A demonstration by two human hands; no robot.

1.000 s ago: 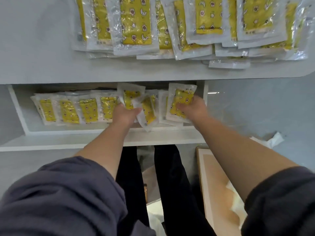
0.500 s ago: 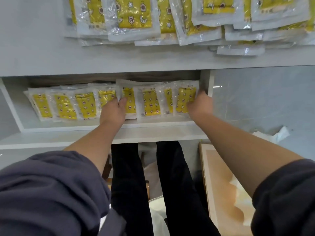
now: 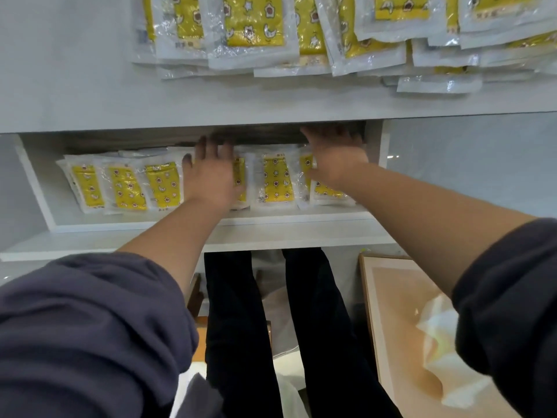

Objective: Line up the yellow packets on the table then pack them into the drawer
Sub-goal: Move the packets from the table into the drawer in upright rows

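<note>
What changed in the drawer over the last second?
Both hands let go of the packets they gripped a second ago; those now lie flat in the row of packets. The left hand and right hand opened, fingers straight, and slid toward the back of the drawer, resting on the row's right half. The three leftmost packets and the pile on the table stayed put.
</note>
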